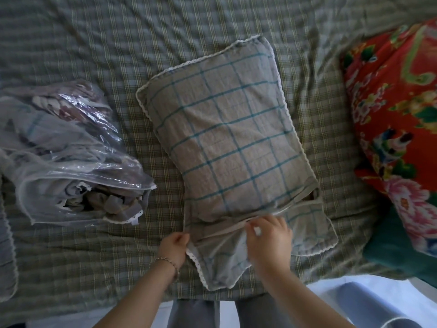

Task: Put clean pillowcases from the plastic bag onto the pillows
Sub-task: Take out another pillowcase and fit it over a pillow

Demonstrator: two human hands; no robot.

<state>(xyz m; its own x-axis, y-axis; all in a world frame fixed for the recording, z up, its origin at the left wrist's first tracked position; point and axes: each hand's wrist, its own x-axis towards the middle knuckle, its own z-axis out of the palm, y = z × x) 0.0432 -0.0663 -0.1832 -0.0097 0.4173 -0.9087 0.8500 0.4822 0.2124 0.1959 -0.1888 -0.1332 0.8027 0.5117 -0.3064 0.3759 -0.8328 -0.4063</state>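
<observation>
pillow (227, 138): in the middle of the bed (118, 55), a bit slanted, puffy and full.
case (220, 263): gray with blue-green checks and a white lace rim; pulled over nearly all of the pillow; near end loose, flat and folded, close to the bed's edge.
gap (312, 197): dark slit at the right side of the case, near the end of the pillow; not closed yet.
left hand (175, 245): fingers curled, pinching the left edge of the case at the loose end; thin bracelet (165, 260) on the wrist.
right hand (269, 235): fingers bent down on the fold across the loose end; seems to pinch the cloth there, though blurry, so not fully sure.
bag (71, 162): clear plastic, on the bed to the left, well apart from the pillow; mouth open toward the near side; more folded cloth inside.
red cloth (390, 102): bright, with flowers, at the right edge of the bed; cannot tell if pillow or blanket.
done so far: one case out of the bag and on the pillow, almost all the way.
left to do: most likely tuck or close the loose end and smooth it flat; then maybe more cases from the bag for other pillows, though no bare pillow in sight here.
</observation>
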